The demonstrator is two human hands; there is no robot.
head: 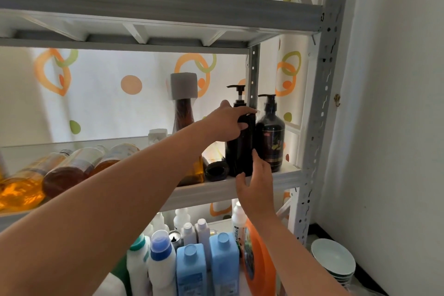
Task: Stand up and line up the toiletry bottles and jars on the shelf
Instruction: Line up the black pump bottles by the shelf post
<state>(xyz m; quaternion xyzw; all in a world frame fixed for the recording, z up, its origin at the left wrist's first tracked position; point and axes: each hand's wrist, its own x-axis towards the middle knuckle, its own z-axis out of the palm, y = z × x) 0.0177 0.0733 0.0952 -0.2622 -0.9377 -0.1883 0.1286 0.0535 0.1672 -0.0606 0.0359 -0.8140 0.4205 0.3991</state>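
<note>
The left hand (228,122) has its fingers curled round the shoulder of the tall black plastic pump bottle (240,151), which stands upright near the right end of the grey metal shelf (216,190). The right hand (255,185) lays straight, loose fingers against the bottle's base. A dark labelled pump bottle (272,137) stands just beside it on the right. On its left a black round jar (216,170) lies on its side, and amber bottles (64,170) lie toppled farther left.

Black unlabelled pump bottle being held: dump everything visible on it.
The black pump bottle is a plain, glossy, plastic-looking cylinder with a black pump head, spout pointing left. It stands upright near the front edge of the middle shelf, close beside a labelled dark pump bottle on its right. The left hand grips its shoulder; the right hand has straight fingers against its base.
</note>
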